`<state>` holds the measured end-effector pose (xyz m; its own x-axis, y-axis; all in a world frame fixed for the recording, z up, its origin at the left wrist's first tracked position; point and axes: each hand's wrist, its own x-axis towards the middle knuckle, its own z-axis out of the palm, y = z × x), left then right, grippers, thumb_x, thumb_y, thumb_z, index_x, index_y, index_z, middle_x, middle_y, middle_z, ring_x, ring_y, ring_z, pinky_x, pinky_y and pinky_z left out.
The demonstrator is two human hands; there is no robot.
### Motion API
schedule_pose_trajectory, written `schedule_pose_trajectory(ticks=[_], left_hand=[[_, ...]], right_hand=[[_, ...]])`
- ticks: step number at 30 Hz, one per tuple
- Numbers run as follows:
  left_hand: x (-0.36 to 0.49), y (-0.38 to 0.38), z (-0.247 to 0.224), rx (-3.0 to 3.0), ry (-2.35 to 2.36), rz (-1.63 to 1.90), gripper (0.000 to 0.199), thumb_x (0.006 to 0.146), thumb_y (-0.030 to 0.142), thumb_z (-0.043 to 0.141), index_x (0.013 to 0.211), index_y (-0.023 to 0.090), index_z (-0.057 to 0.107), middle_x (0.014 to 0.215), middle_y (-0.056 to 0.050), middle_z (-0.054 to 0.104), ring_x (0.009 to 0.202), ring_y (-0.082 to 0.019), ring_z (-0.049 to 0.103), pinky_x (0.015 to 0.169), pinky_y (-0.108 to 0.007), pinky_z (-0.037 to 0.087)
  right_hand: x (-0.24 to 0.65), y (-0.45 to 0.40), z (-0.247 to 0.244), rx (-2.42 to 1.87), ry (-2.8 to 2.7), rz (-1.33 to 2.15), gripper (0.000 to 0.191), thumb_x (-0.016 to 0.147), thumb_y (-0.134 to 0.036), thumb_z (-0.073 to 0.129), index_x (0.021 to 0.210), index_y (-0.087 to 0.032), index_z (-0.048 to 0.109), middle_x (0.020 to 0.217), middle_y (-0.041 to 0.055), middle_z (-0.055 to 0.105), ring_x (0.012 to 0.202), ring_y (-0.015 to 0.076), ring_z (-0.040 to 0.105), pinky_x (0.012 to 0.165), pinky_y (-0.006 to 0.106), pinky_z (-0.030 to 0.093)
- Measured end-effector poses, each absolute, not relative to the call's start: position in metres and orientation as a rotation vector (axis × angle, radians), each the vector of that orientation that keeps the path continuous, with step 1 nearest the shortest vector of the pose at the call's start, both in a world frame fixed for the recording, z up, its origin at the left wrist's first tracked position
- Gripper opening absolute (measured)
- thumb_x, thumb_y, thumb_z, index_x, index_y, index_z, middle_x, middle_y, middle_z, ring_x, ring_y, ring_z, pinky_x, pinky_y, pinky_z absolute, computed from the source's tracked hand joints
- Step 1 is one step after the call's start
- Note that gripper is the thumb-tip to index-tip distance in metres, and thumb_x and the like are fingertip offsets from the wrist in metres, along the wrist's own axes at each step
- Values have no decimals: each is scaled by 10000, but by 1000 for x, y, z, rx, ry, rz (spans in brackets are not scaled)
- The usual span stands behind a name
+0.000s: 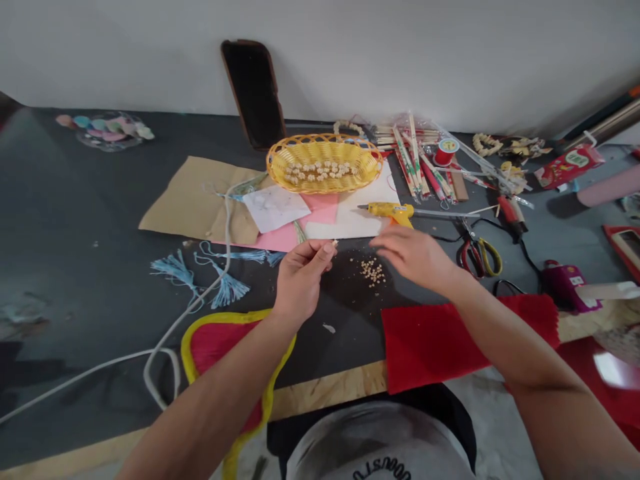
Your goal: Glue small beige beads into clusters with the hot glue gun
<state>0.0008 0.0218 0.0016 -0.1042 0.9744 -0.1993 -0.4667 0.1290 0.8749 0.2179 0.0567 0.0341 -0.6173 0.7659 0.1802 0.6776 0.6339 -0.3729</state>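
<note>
Small pale piece [336, 243], one; located at the fingertips of the left hand [327, 248], above the table [115, 267], near its middle. Detail too small to read.

Left hand: thumb and forefinger pinched together on the piece.

Right hand [383, 245]: raised over the table, just beside the glue gun and the loose bits; blurred. Whether its fingertips meet or grip anything cannot be told.

Loose bits [373, 272], pale, many: a scattered heap on the table between the two hands, a few strays around it.

Flower-shaped pieces [325, 170], pale, more than a dozen: spread along the floor of the yellow woven basket [345, 151], behind the hands.

Glue gun [390, 209], yellow: lying with its nozzle toward the left, a clear stick extending from its rear.

Condition of the work, as judged: the flower-shaped pieces in the basket appear to be the completed portion; the heap appears to be unused stock, with plenty outstanding. The held piece seems to be in progress; its stage is not discernible.

Adjacent items: blue tassels [230, 290], left of the left hand; red cloth [435, 340], under the right forearm; scissors [473, 239], to the right; phone [255, 93], leaning against the wall.
</note>
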Motion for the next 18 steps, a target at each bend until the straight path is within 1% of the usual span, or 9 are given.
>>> schedule_pose_trajectory(ticks=[2,5,10,13,16,18], left_hand=[[0,22,1,673,1028,1384,202,657,337,818,710,173,713,681,7,620,563,-74,463,545,-219,373],[-1,22,0,689,1019,1397,190,681,332,805,724,173,710,679,12,623,560,-69,467,546,-216,373],[-2,22,0,700,1013,1388,215,681,356,806,727,168,713,678,10,618,564,-69,460,548,-209,375],[-2,20,0,705,1004,1390,197,695,341,800,742,166,720,660,16,609,577,-68,461,570,-199,379],[1,16,2,687,1009,1380,194,685,327,809,751,165,725,675,13,625,596,-73,476,589,-199,386],[3,13,4,684,1022,1363,203,668,325,821,745,164,726,700,6,645,610,-80,488,605,-209,398]], right_hand=[[196,58,32,-1101,-2737,399,169,948,-208,510,1012,-216,666,1013,48,705,981,204,639,829,314,466],[173,67,30,-1131,-2903,397,150,934,-186,538,958,-202,686,929,49,708,921,206,648,727,288,429],[166,74,26,-1132,-2957,330,128,923,-187,557,920,-176,685,900,70,695,865,210,656,635,273,407],[169,64,23,-1100,-2697,367,95,913,-177,575,880,-157,662,887,75,688,827,197,653,668,282,451],[172,44,23,-1072,-2168,474,65,913,-195,585,869,-189,632,860,38,683,818,160,646,745,278,495],[171,30,25,-1065,-1940,489,58,910,-209,586,866,-211,623,836,25,677,811,156,644,740,281,510]])
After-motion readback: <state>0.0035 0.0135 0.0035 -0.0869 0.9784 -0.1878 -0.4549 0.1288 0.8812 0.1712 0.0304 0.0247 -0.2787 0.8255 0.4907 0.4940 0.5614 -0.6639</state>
